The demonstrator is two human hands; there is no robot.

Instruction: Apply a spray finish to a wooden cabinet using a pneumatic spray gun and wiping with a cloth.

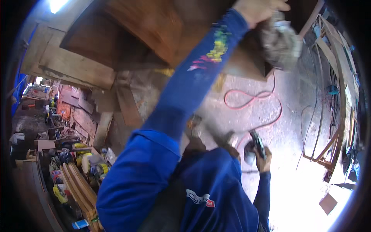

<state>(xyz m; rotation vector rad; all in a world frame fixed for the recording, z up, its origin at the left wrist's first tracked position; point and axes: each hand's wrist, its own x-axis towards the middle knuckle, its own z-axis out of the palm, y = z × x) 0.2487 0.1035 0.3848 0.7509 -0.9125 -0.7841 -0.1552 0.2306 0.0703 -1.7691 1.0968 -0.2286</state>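
My left arm, in a blue sleeve with bright printed patches, reaches up across the view. At the top, my left hand [259, 11] is closed on a crumpled greyish rag [281, 42], partly blurred by motion. The rag hangs beside a brown wooden furniture piece [154, 27] with slanted panels; I cannot tell whether they touch. Low at my right side, my right hand [264, 164] grips a spray gun [258, 145], dark and shiny, with a rounded grey cup beside it. The gun's finer details are too small to make out.
A red hose [253, 97] loops over the concrete floor [290, 87]. At left, a bin of wooden strips [79, 189], cans [92, 164] and clutter stands close to me. Wooden frames [336, 116] lean along the right. A brown board piece [328, 203] lies at lower right.
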